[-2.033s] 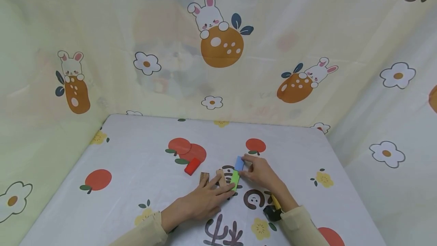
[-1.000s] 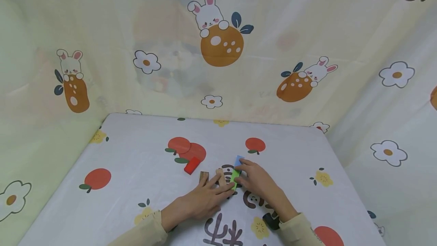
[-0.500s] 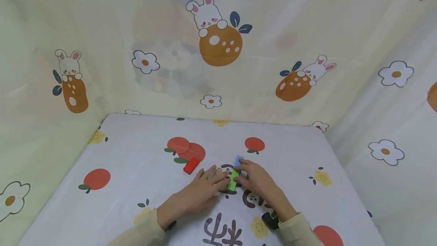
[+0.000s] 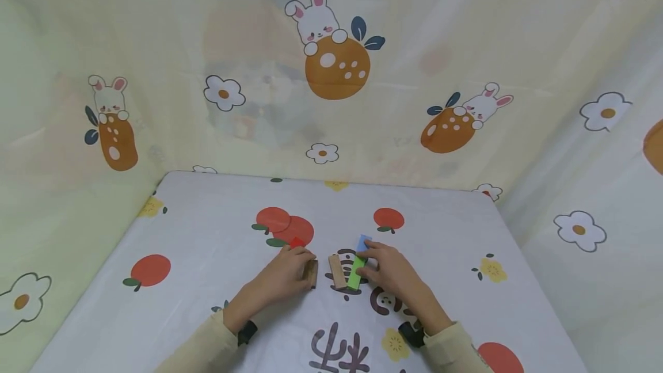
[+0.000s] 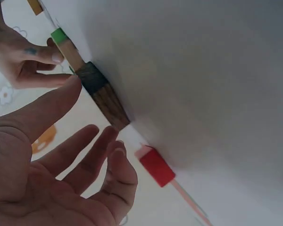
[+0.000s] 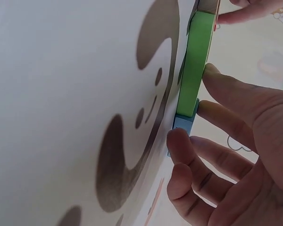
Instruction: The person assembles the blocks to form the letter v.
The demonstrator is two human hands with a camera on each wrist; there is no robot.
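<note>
My left hand (image 4: 282, 275) is at a dark brown wooden block (image 4: 313, 274). In the left wrist view, the thumb meets this block's darker end and fingertips meet its other end. My right hand (image 4: 391, 269) rests against two blocks lying end to end. Its thumb touches the side of the green block (image 6: 197, 61), while other fingertips lie at the blue block (image 4: 364, 242). Close to the green block, on its left, lies a light wooden block (image 4: 337, 272). Beyond the left fingers, the red block (image 5: 156, 167) is partly covered in the head view.
A white tablecloth (image 4: 207, 229) printed with fruit, flowers and dark figures covers the table. Patterned curtains (image 4: 248, 131) hang at the back and both sides. Dark wrist-worn devices (image 4: 411, 335) sit at both cuffs.
My left hand has lifted off the light wooden block and moved left to the dark brown block, now partly covering the red one. My right hand slid nearer along the blue and green blocks, then stayed.
</note>
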